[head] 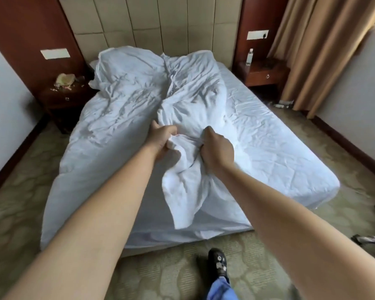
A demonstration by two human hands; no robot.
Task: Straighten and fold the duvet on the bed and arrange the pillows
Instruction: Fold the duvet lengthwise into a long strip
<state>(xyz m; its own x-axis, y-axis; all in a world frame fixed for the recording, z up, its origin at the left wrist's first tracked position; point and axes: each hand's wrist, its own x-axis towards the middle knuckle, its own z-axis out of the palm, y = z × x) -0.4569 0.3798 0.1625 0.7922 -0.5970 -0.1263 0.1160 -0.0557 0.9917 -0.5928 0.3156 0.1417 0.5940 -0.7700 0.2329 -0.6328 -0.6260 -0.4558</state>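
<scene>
left hand (160, 140): reaches from the foot of the bed, fingers curled tight round a bunched fold of the duvet, thumb on the far side of the cloth.
right hand (218, 148): just beside the left one, back of the hand up, fingers curled under and gripping another gather of the same duvet.
duvet (143, 98): white and badly creased, heaped along the left and middle of the bed from the headboard down to the foot; the part between the two hands is pulled into a twisted rope, and a loose end hangs over the foot edge.
bed (279, 144): the right half shows bare white sheet, wrinkled; the duvet spills over the left edge towards the floor.
pillows: cannot tell; the rounded bulk at the head end may be pillow or only duvet.
headboard (160, 24): padded beige panels, set between dark red-brown wood panels.
left nightstand (67, 98): dark surface with a crumpled yellowish thing and scattered scraps on it.
right nightstand (266, 73): wooden, with a drawer knob; a clear bottle (249, 57) stands upright on its surface near the bed.
curtain (320, 46): tan, hanging to the floor at the right.
floor: patterned greenish carpet (20, 202); a black shoe (218, 262) and a blue trouser leg show at the bottom, near the foot of the bed.
</scene>
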